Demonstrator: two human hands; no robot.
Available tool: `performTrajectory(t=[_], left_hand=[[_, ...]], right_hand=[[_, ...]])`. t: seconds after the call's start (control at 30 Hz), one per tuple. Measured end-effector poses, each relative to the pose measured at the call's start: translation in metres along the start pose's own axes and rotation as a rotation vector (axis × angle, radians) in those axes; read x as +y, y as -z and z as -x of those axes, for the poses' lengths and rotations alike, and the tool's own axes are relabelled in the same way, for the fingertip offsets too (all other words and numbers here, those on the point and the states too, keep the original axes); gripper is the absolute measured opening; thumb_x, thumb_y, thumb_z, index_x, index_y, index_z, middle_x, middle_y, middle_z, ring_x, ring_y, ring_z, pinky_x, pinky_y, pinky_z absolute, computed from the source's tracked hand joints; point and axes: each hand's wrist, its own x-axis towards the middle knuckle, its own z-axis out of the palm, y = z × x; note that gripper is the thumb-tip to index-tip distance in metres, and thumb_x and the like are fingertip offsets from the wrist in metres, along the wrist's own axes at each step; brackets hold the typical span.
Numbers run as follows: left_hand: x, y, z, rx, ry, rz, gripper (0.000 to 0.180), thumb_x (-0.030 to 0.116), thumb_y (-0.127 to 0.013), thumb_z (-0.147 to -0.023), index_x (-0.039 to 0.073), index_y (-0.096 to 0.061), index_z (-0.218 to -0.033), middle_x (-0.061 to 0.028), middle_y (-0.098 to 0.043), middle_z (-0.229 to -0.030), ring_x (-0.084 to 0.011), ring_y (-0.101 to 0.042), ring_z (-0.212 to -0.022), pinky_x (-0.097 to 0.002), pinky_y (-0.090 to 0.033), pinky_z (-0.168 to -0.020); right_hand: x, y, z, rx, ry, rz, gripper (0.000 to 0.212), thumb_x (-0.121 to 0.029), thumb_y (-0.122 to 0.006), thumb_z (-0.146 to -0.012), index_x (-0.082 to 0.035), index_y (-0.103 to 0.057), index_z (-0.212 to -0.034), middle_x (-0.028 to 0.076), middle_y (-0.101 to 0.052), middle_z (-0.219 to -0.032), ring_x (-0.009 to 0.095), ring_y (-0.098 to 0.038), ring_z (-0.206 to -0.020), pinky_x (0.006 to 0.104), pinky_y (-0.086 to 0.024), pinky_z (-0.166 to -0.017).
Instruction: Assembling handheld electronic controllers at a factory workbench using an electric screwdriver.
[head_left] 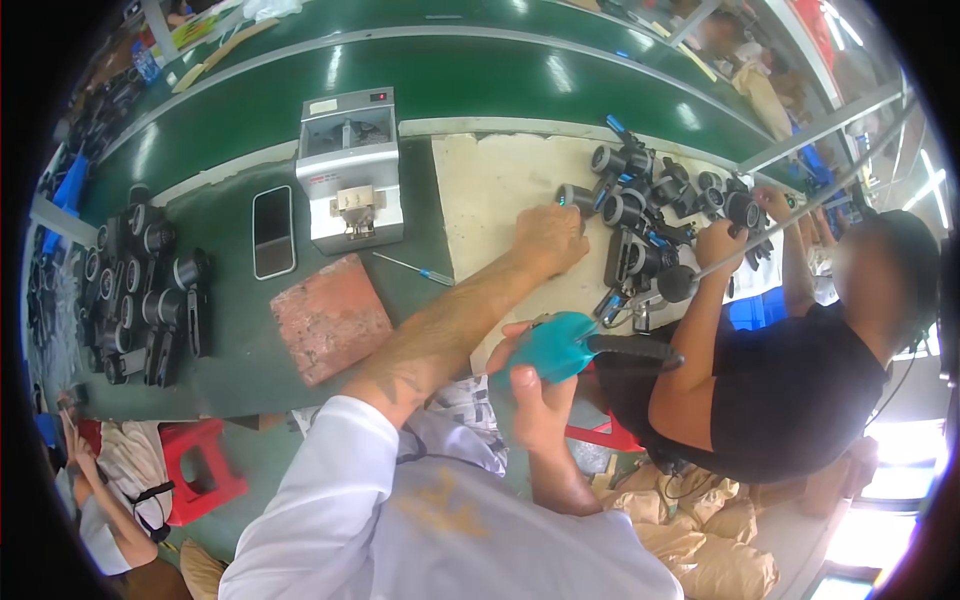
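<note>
My left hand (550,240) reaches across the bench with curled fingers closed on a black part with a round, ringed head (574,197), at the left edge of a pile of similar parts (640,195). Lower and nearer to me, my right hand (540,405) grips a teal electric screwdriver (556,345). The black cord end of this tool points right, while its tip cannot be made out. Left of my left forearm lie a reddish stone-like block (331,318) and a small screwdriver with a blue handle (415,269).
A grey screw feeder (350,180) stands at the back, beside a phone (274,232). More black parts (140,290) cover the bench's left side. At right, a co-worker in a black shirt (770,390) reaches into the pile under a metal rod (800,210). A red stool (200,470) stands below left.
</note>
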Motion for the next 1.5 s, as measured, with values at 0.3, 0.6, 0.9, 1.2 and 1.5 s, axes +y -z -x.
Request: performTrajectory(t=[0.3,0.6,0.9,1.2,1.5], left_hand=[[-0.060,0.086,0.144,0.411,-0.253,0.049,0.021,0.019,-0.072,-0.088,0.004,-0.066,-0.102,-0.0120,-0.063,-0.098,-0.0318,-0.064,-0.092,-0.0446,-0.055,-0.080],[-0.138,0.138,0.248,0.257,0.033,0.057,0.025,0.026,-0.069,-0.095,0.006,-0.071,-0.109,-0.0119,-0.066,-0.106,-0.0331,-0.063,-0.105,-0.0431,-0.048,-0.102],[-0.159,0.131,0.265,0.394,-0.022,-0.046,0.047,0.040,-0.074,-0.089,0.009,-0.068,-0.124,-0.0068,-0.066,-0.117,-0.0296,-0.060,-0.107,-0.0429,-0.048,-0.097],[-0.162,0.124,0.263,0.411,-0.003,0.008,0.044,0.042,-0.067,-0.095,0.008,-0.067,-0.123,-0.0092,-0.063,-0.117,-0.0302,-0.057,-0.114,-0.0429,-0.043,-0.104],[-0.162,0.124,0.263,0.491,-0.015,-0.030,0.046,0.038,-0.074,-0.089,0.008,-0.068,-0.123,-0.0081,-0.065,-0.111,-0.0303,-0.059,-0.104,-0.0428,-0.047,-0.097]], right_hand=[[0.010,-0.004,-0.023,0.072,0.127,0.282,0.068,-0.056,-0.061,-0.098,0.007,-0.054,-0.122,0.008,-0.064,-0.080,0.016,-0.061,-0.075,0.0297,-0.046,-0.067],[0.020,-0.066,-0.086,-0.152,0.118,-0.056,0.086,-0.075,-0.064,-0.086,0.005,-0.056,-0.115,0.007,-0.055,-0.071,0.019,-0.054,-0.063,0.0337,-0.045,-0.060],[0.048,-0.158,-0.172,-0.208,0.427,0.054,0.048,-0.046,-0.065,-0.101,0.001,-0.061,-0.105,0.004,-0.061,-0.072,0.014,-0.060,-0.065,0.0285,-0.046,-0.059],[0.065,-0.163,-0.177,-0.244,0.406,0.058,0.042,-0.041,-0.064,-0.102,0.001,-0.060,-0.101,0.005,-0.060,-0.070,0.015,-0.059,-0.062,0.0287,-0.047,-0.059],[0.046,-0.150,-0.144,-0.222,0.238,0.033,0.054,-0.049,-0.066,-0.099,0.004,-0.061,-0.106,0.005,-0.059,-0.069,0.015,-0.059,-0.061,0.0280,-0.045,-0.054]])
